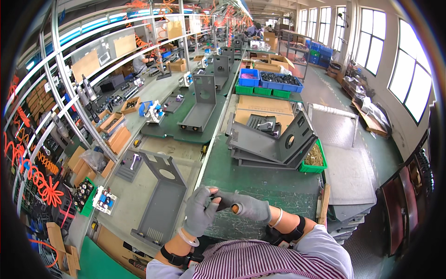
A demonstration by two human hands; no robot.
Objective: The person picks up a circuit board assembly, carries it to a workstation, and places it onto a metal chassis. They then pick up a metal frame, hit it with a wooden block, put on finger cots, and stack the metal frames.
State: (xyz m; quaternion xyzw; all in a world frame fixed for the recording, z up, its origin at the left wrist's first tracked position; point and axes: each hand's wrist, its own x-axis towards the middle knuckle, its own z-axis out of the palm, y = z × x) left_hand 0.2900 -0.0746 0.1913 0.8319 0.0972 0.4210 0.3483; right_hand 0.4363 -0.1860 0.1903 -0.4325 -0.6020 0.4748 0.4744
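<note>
My left hand (200, 211) and my right hand (248, 207) both wear grey knit gloves and meet close to my chest over the green table mat (260, 179). Together they hold a small dark object with an orange end (231, 205); what it is cannot be told. Just left of my hands lies a grey L-shaped metal chassis (162, 195) on the conveyor. A stack of similar grey metal chassis (272, 142) stands further ahead on the green mat, apart from both hands.
A green bin of brass screws (315, 160) sits right of the stack. Cardboard sheets (264, 109) and blue bins of parts (278, 81) lie beyond. Another chassis (200, 107) rides the conveyor ahead. Small circuit boards (104, 199) and boxes line the left shelves. Distant workers sit along the line.
</note>
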